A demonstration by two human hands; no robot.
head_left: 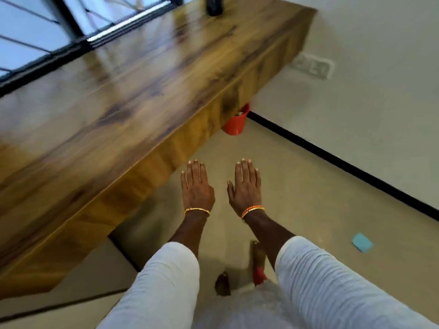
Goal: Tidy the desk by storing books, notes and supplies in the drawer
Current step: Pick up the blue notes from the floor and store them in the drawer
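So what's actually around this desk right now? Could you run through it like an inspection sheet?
Surface: wooden desk, glossy, blurred.
Job's things: no books or notes seen; drawer not made out.
Clutter: dark object at the desk's far end; blue paper on the floor.
Hands: left hand and right hand flat, empty, over the floor.
Cables: nothing seen.
Surroundings: window, red bucket under the desk, wall socket.

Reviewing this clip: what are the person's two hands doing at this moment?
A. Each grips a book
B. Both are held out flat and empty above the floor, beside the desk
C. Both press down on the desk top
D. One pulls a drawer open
B: the left hand and right hand are stretched out with straight fingers, holding nothing, over the floor next to the desk.
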